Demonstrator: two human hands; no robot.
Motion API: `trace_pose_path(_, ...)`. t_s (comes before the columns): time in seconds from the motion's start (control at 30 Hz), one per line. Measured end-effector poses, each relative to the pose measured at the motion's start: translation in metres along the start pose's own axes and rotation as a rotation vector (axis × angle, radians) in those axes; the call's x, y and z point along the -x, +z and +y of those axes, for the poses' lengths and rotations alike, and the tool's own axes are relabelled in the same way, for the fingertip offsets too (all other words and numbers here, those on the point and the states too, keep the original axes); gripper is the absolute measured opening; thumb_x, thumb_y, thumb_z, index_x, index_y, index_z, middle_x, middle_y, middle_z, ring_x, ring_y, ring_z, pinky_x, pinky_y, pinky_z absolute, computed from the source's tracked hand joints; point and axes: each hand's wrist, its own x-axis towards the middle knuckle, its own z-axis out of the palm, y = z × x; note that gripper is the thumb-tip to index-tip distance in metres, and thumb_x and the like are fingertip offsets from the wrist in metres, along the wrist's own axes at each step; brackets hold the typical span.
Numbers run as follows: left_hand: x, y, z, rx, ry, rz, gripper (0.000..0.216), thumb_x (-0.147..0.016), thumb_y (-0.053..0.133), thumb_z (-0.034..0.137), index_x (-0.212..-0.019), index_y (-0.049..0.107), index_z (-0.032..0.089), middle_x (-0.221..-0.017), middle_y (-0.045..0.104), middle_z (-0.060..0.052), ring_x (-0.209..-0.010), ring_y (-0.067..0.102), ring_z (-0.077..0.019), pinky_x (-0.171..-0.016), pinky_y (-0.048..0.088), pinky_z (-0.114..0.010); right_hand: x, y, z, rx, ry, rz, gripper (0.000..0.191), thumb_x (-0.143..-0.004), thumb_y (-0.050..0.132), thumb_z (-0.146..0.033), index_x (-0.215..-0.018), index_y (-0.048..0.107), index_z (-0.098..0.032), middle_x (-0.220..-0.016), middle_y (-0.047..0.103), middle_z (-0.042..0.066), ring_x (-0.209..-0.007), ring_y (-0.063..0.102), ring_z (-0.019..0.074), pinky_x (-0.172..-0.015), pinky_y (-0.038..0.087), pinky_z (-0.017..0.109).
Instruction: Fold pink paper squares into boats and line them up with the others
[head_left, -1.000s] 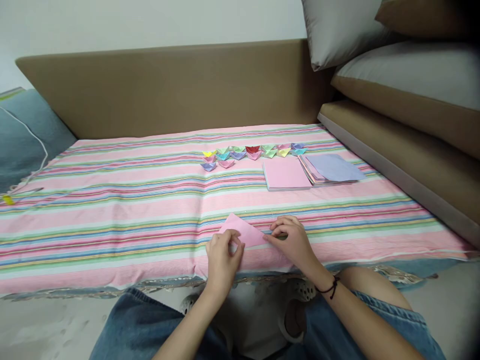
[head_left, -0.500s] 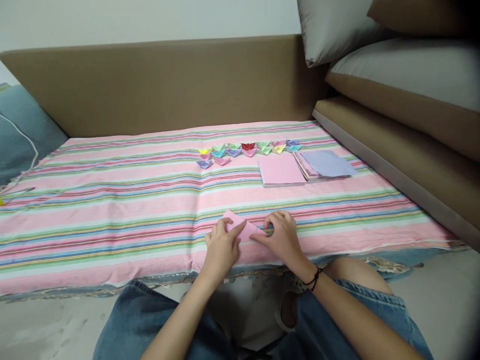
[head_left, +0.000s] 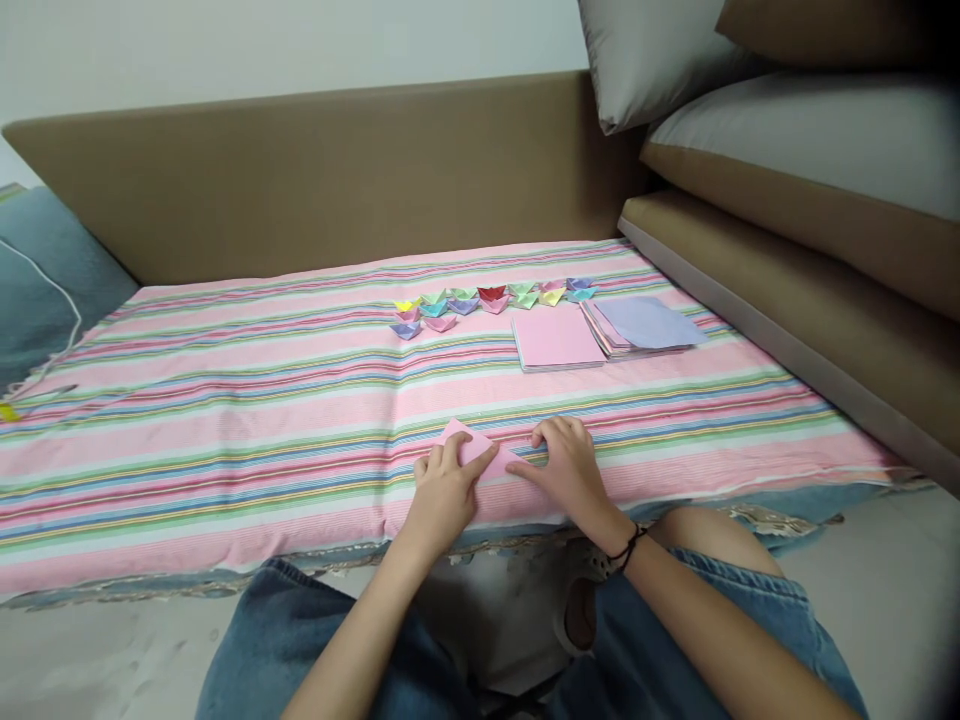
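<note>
A folded piece of pink paper [head_left: 480, 443] lies flat on the striped cloth near its front edge, its outline roughly triangular. My left hand [head_left: 442, 490] holds it down, with the thumb stretched along the paper and the other fingers bent over its left part. At the right corner of the paper, the thumb of my right hand [head_left: 574, 470] touches or nearly touches the tip. The right index finger is raised and curved, well apart from that thumb. Part of the paper is hidden under my left hand.
Several small folded paper boats [head_left: 493, 306] stand in rows farther back. Beside them lie a stack of pink paper squares [head_left: 559, 338] and a fanned stack topped with lilac paper [head_left: 652, 323]. Cushions [head_left: 795, 190] pile up at the right. A white cable [head_left: 56, 285] runs at the left.
The camera view has shifted slightly. My right thumb has moved a little back from the middle of the pink paper toward its right corner; my left hand stays on the paper.
</note>
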Motion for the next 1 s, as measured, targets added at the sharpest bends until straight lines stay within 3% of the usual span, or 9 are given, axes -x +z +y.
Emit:
trace_pose_path(0.27,0.001,0.004,-0.001,-0.004,0.020,0.025,0.062,-0.081,0.040,0.007,-0.131,0.043,0.043,-0.132,0.040,-0.009,-0.112,0.042,-0.0281,-0.083,0.034,-0.044,-0.004,-0.019,0.023,-0.086,0.005,-0.075,0.028,-0.066,0.075,-0.031,-0.072,0.049,-0.021,-0.077,0.060,0.001,-0.082,0.051,0.0240,-0.074,0.037,0.036)
trace_pose_path(0.43,0.000,0.000,-0.004,0.039,0.059,0.051,0.054,-0.084,0.040,0.013,-0.130,0.045,0.040,-0.130,0.042,-0.009,-0.109,0.044,-0.0276,-0.084,0.035,-0.045,0.001,-0.025,0.011,-0.387,-0.241,-0.098,0.010,-0.082,0.061,-0.032,-0.086,0.062,-0.022,-0.090,0.067,0.005,-0.089,0.058,0.0219,-0.082,0.042,0.038)
trace_pose_path(0.57,-0.002,-0.004,-0.007,0.070,0.080,0.043,0.051,-0.085,0.040,0.014,-0.131,0.046,0.036,-0.128,0.044,-0.009,-0.108,0.046,-0.0268,-0.084,0.038,-0.044,0.010,-0.020,0.001,-0.305,-0.448,-0.179,0.024,-0.081,0.063,-0.032,-0.104,0.063,-0.025,-0.104,0.067,0.006,-0.098,0.057,0.0237,-0.088,0.041,0.044)
trace_pose_path(0.7,0.009,0.002,0.002,0.006,0.074,0.191,0.048,-0.084,0.042,0.010,-0.130,0.047,0.020,-0.127,0.048,-0.013,-0.108,0.044,-0.0273,-0.086,0.038,-0.043,0.015,-0.016,0.002,-0.230,-0.485,-0.201,0.026,-0.081,0.062,-0.026,-0.108,0.063,-0.024,-0.108,0.066,0.006,-0.101,0.055,0.0242,-0.089,0.042,0.044)
trace_pose_path(0.83,0.025,0.023,0.017,-0.092,0.307,0.253,0.037,-0.088,0.044,0.020,-0.124,0.049,0.013,-0.117,0.057,-0.012,-0.102,0.048,-0.0248,-0.086,0.039,-0.038,0.015,-0.016,0.004,-0.207,-0.487,-0.203,0.026,-0.081,0.059,-0.018,-0.105,0.064,-0.024,-0.107,0.067,0.005,-0.100,0.054,0.0240,-0.088,0.042,0.044)
trace_pose_path(1.0,0.034,0.037,0.021,-0.201,0.273,0.368,0.038,-0.090,0.046,0.029,-0.121,0.050,0.008,-0.108,0.059,-0.015,-0.097,0.051,-0.0255,-0.077,0.040,-0.037,0.015,-0.014,0.002,-0.201,-0.478,-0.191,0.022,-0.084,0.054,-0.016,-0.101,0.065,-0.024,-0.103,0.068,0.004,-0.098,0.054,0.0229,-0.086,0.043,0.043)
